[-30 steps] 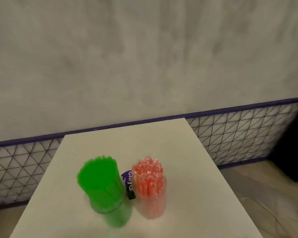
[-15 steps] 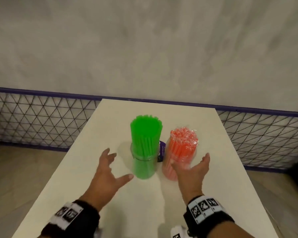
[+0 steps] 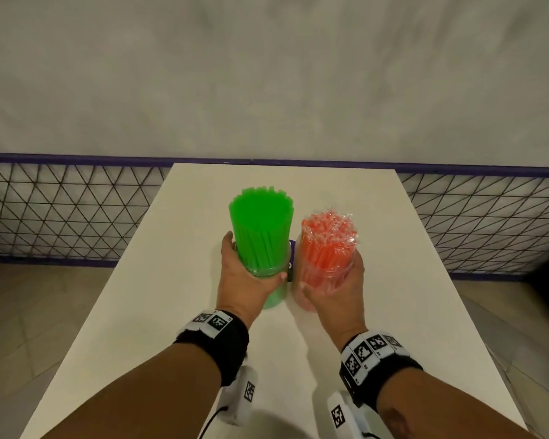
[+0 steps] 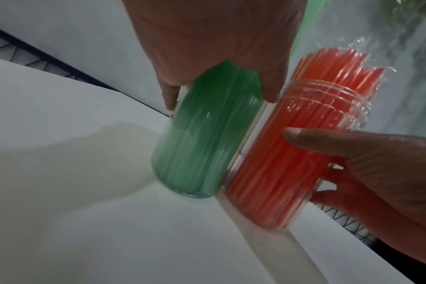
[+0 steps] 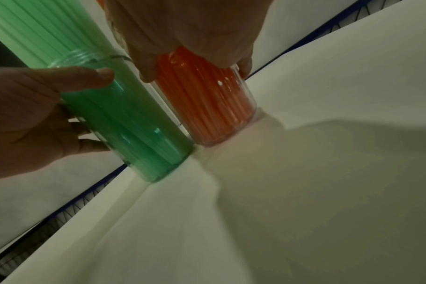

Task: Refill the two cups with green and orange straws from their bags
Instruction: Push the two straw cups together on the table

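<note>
Straws already fill both clear cups on the tabletop [image 3: 178, 312], your left hand [image 3: 241, 280] wrapped around the green cup [image 3: 262, 248] and your right hand [image 3: 336, 289] around the still-wrapped orange cup [image 3: 327, 248], so little seems left.

left hand [image 3: 246, 277], right hand [image 3: 333, 289], both curled, gripping

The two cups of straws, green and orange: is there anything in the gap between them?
Yes. In the head view a small purple label shows between the green cup and the orange cup; what it belongs to is hidden.
</note>
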A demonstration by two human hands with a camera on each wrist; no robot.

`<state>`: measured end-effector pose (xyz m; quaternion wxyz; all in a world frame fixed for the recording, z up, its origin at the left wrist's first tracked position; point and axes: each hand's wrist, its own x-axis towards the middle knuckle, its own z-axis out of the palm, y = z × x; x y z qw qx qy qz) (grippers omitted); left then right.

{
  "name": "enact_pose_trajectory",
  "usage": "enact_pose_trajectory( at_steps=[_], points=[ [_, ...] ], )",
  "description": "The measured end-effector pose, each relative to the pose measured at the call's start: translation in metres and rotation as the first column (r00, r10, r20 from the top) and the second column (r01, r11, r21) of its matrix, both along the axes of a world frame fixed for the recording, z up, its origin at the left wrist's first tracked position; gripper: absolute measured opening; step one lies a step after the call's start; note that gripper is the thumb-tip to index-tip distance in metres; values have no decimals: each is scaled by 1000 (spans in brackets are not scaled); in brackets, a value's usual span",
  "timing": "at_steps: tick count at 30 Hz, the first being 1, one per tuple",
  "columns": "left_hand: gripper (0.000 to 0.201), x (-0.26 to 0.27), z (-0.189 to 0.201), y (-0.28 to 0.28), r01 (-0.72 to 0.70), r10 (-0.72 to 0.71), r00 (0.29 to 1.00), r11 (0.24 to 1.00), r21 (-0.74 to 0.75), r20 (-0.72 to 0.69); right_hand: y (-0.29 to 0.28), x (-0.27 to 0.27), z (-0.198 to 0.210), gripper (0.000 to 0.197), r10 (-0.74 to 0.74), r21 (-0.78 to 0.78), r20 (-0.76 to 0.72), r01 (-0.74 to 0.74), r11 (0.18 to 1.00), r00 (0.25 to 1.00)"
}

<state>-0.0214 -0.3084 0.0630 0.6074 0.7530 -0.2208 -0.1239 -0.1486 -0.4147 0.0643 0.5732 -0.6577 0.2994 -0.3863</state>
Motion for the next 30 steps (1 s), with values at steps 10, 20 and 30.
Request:
enact_pose_trajectory(
  at_steps=[10,20,30],
  points=[
    [122,68,11,-68,21,-21,1000,999,-25,4,-73,66,-1,89,8,-23,-120,-11,1000,993],
    [120,95,0,-102,-14,14,1000,1000,17,7,-105,99,-19,87,-19,12,-179,21,1000,984],
    [137,86,1,-73,-124,116,992,979,159,58,-100,80,9,112,-120,-108,-244,96,990,962]
  ],
)
